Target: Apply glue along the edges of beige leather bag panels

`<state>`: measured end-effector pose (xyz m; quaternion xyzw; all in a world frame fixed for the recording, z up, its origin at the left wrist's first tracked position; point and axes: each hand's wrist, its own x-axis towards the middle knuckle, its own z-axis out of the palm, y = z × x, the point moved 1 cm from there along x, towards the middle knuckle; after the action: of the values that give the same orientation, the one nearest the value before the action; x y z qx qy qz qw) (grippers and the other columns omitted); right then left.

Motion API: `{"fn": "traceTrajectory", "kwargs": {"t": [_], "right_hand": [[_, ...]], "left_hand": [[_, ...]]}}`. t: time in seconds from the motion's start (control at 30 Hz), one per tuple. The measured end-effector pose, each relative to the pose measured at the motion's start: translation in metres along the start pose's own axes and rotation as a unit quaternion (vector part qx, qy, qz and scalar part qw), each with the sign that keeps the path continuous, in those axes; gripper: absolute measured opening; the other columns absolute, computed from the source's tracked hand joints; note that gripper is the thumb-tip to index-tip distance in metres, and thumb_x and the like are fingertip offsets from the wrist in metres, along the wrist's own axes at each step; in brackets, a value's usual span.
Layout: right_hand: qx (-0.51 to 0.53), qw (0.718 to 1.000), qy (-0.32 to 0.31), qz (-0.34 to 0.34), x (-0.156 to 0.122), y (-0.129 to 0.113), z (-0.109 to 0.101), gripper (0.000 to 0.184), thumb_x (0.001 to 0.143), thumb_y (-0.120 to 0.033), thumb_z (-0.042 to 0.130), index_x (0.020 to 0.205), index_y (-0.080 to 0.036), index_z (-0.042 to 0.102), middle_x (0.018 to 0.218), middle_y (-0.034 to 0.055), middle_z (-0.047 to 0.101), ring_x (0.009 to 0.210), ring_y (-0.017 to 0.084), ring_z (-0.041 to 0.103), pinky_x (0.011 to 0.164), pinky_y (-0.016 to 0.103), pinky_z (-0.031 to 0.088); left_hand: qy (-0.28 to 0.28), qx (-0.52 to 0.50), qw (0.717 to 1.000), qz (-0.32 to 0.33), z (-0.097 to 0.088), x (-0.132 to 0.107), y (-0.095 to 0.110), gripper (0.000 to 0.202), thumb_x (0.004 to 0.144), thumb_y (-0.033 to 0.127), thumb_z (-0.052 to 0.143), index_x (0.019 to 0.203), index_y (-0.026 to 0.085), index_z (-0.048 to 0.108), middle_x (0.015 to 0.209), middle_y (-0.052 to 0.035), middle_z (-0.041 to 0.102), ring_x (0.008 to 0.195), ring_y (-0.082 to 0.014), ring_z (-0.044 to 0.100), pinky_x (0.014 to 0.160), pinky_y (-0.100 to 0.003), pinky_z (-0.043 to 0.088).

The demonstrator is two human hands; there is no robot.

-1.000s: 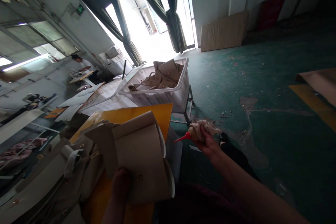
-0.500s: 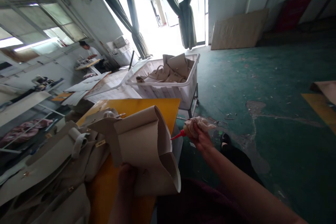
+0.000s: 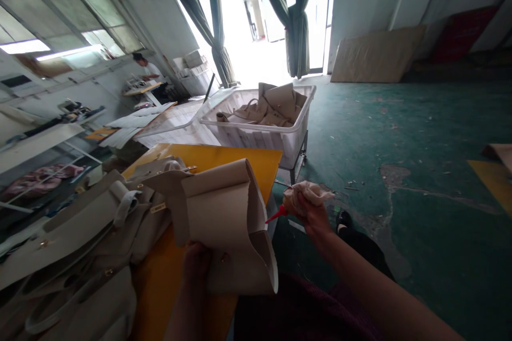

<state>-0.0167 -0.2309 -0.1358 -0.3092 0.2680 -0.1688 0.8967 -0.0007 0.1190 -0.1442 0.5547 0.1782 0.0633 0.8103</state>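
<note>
While daylight poured through a curtained doorway point(image 3: 298, 21) at twelve o'clock, a worn green floor point(image 3: 432, 133), chipped and strewn with scraps, spread toward three o'clock. A co-worker point(image 3: 146, 66) was at a bench point(image 3: 142, 88) around ten o'clock. A white plastic bin point(image 3: 256, 133) of beige bag parts sat on a metal stand near twelve. On the yellow tabletop point(image 3: 208, 160), beige leather handbags point(image 3: 80, 234) lay at eight o'clock. The left hand point(image 3: 196, 269) held a curved beige leather panel point(image 3: 218, 224) up from below, above the table; the right hand point(image 3: 308, 216) closed around a rag-wrapped bottle point(image 3: 298, 200) with a red nozzle point(image 3: 276, 215).
</note>
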Motion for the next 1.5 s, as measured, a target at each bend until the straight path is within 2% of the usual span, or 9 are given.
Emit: {"fn": "traceTrajectory", "kwargs": {"t": [0.27, 0.4, 0.5, 0.67, 0.87, 1.1, 1.33, 1.5], "right_hand": [[-0.004, 0.999, 0.017, 0.044, -0.019, -0.009, -0.005, 0.055, 0.052, -0.030, 0.102, 0.099, -0.029, 0.073, 0.094, 0.0005, 0.079, 0.089, 0.028, 0.076, 0.063, 0.038, 0.068], [0.002, 0.997, 0.012, 0.079, -0.022, -0.012, -0.002, 0.057, 0.051, -0.030, 0.104, 0.100, -0.028, 0.073, 0.097, 0.0019, 0.080, 0.090, 0.030, 0.076, 0.062, 0.039, 0.068], [0.011, 0.994, 0.030, 0.100, -0.025, -0.014, 0.001, 0.055, 0.053, -0.029, 0.104, 0.098, -0.028, 0.073, 0.096, 0.0011, 0.080, 0.088, 0.029, 0.076, 0.060, 0.039, 0.068], [0.011, 0.994, 0.069, 0.080, -0.027, -0.012, -0.003, 0.055, 0.053, -0.026, 0.103, 0.098, -0.031, 0.072, 0.093, -0.0009, 0.080, 0.089, 0.030, 0.076, 0.057, 0.040, 0.067], [0.011, 0.996, -0.014, 0.085, -0.026, -0.007, -0.012, 0.047, 0.062, -0.035, 0.102, 0.098, -0.030, 0.072, 0.103, 0.0016, 0.080, 0.095, 0.031, 0.076, 0.069, 0.046, 0.069], [0.008, 0.997, 0.007, 0.071, -0.033, -0.008, -0.008, 0.048, 0.058, -0.034, 0.103, 0.096, -0.030, 0.074, 0.101, 0.0015, 0.080, 0.096, 0.031, 0.076, 0.067, 0.044, 0.069], [0.027, 0.998, -0.001, 0.057, -0.038, -0.015, -0.004, 0.053, 0.053, -0.036, 0.104, 0.096, -0.031, 0.074, 0.101, 0.0012, 0.080, 0.096, 0.029, 0.075, 0.070, 0.042, 0.068], [-0.005, 1.000, -0.024, 0.018, -0.038, -0.009, -0.006, 0.050, 0.056, -0.039, 0.103, 0.096, -0.030, 0.075, 0.098, 0.0011, 0.079, 0.093, 0.027, 0.075, 0.069, 0.039, 0.067]], "left_hand": [[0.008, 0.009, 1.000, -0.012, 0.013, -0.009, 0.012, 0.018, 0.032, 0.010, 0.060, 0.046, 0.020, 0.065, 0.055, -0.0007, 0.062, 0.063, -0.0166, 0.056, 0.057, -0.024, 0.048], [0.009, 0.011, 1.000, -0.006, 0.015, -0.011, 0.011, 0.017, 0.032, 0.011, 0.060, 0.046, 0.020, 0.065, 0.056, -0.0018, 0.062, 0.067, -0.0193, 0.059, 0.063, -0.028, 0.052], [0.008, 0.016, 1.000, -0.002, 0.014, -0.010, 0.009, 0.015, 0.034, 0.012, 0.060, 0.046, 0.020, 0.064, 0.055, -0.0021, 0.062, 0.065, -0.0191, 0.058, 0.060, -0.028, 0.051], [0.004, 0.009, 1.000, 0.007, 0.008, -0.006, 0.004, 0.016, 0.035, 0.012, 0.061, 0.048, 0.020, 0.064, 0.059, -0.0020, 0.065, 0.066, -0.0197, 0.059, 0.060, -0.028, 0.051], [0.005, 0.004, 1.000, -0.004, 0.008, -0.008, 0.004, 0.015, 0.037, 0.013, 0.061, 0.050, 0.020, 0.063, 0.059, -0.0014, 0.065, 0.063, -0.0196, 0.060, 0.061, -0.029, 0.052], [0.007, -0.002, 1.000, -0.001, 0.014, -0.010, 0.007, 0.018, 0.035, 0.013, 0.059, 0.051, 0.020, 0.064, 0.059, -0.0017, 0.064, 0.064, -0.0198, 0.060, 0.061, -0.030, 0.051], [0.011, -0.011, 1.000, 0.004, 0.015, -0.010, 0.007, 0.022, 0.034, 0.012, 0.059, 0.054, 0.020, 0.065, 0.057, -0.0003, 0.063, 0.064, -0.0180, 0.057, 0.062, -0.028, 0.049], [0.008, -0.008, 1.000, -0.008, 0.013, -0.009, 0.006, 0.020, 0.036, 0.012, 0.059, 0.053, 0.020, 0.066, 0.059, -0.0018, 0.065, 0.063, -0.0197, 0.060, 0.062, -0.031, 0.051]]}}
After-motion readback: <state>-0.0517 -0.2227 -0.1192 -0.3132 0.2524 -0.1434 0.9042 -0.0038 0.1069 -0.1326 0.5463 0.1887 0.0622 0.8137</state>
